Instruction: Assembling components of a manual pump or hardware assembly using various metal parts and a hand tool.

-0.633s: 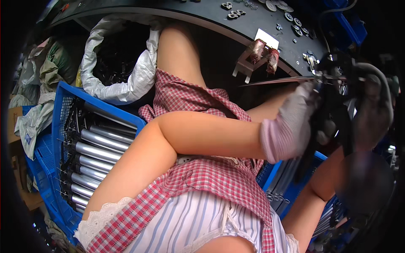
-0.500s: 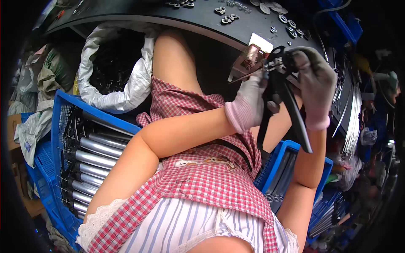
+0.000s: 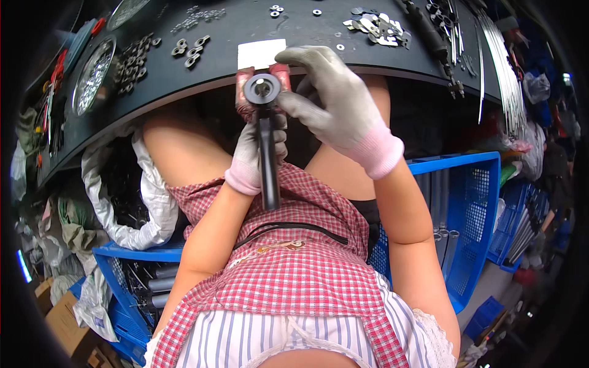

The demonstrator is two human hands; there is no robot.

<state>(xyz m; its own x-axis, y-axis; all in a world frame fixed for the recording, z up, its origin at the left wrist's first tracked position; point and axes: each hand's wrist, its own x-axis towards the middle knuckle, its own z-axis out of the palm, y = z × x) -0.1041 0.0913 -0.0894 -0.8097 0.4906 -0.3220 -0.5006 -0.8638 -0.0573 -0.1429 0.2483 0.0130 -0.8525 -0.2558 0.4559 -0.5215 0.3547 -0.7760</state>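
Observation:
Upright in front of me is a long black-handled part (image 3: 268,165) with a round metal ring (image 3: 262,89) at its far end. My left hand (image 3: 247,153), in a grey glove with a pink cuff, has its fingers wrapped around the handle just below the ring. The ring lies between the two red-covered jaws of a fixture (image 3: 244,83) at the table's edge. My right hand (image 3: 337,101), gloved the same way, is beside the ring on its right, thumb and forefinger spread apart. I see nothing in its grasp. A white block (image 3: 262,54) sits just beyond the fixture.
On the dark table (image 3: 227,24) lie small metal links (image 3: 193,50), washers (image 3: 276,11) and flat metal pieces (image 3: 380,29). Thin rods (image 3: 506,80) hang over the right edge. A white sack (image 3: 98,202) stands at left, and a blue crate (image 3: 485,214) with tubes at right.
My view has swung, so the table now spans the top. The black two-handled tool between my hands has turned to show its ring at the fixture. My right hand has come off it.

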